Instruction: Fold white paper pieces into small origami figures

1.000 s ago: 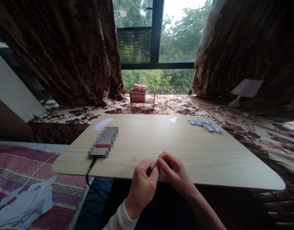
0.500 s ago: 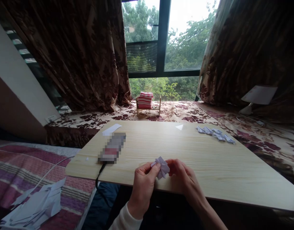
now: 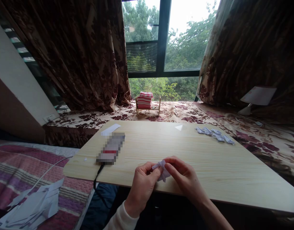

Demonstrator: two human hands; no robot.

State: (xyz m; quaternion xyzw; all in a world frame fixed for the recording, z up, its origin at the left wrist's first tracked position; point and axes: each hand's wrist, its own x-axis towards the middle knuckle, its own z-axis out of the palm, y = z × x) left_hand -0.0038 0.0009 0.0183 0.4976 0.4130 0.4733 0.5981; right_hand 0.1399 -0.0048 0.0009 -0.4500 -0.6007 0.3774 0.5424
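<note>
Folded paper (image 3: 164, 175), one piece, between two bare hands (image 3: 144, 183)

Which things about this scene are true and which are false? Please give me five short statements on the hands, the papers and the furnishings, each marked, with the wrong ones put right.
1. The left hand and right hand both grip one folded white paper. True.
2. The striped cloths lie spread out on the table. False: they are stacked on a small wooden rack by the window.
3. Several small folded paper pieces lie at the table's far right. True.
4. The white-shaded lamp stands to the left of the table. False: it stands on the right.
5. Loose paper sheets lie on the striped bedspread. True.
</note>
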